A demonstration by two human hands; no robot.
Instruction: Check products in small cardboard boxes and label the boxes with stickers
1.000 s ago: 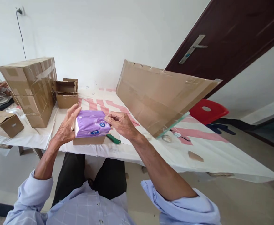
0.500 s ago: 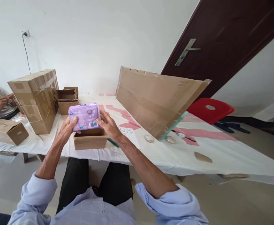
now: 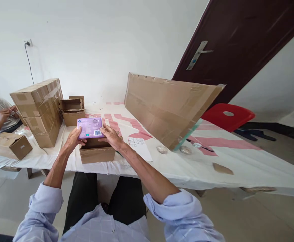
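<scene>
Pack [image 3: 89,127] turned barcode-out since earlier frame; left hand [image 3: 73,138] and right hand [image 3: 112,137] grip its ends over open box [image 3: 98,156], left of centre. Step probably orienting; next move needs both hands level.

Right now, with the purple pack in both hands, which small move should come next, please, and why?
Probably lower the purple pack toward the cardboard box: the left hand and right hand hold it by opposite sides, and in this view it overlaps the box's far side, where the top is open.
</scene>
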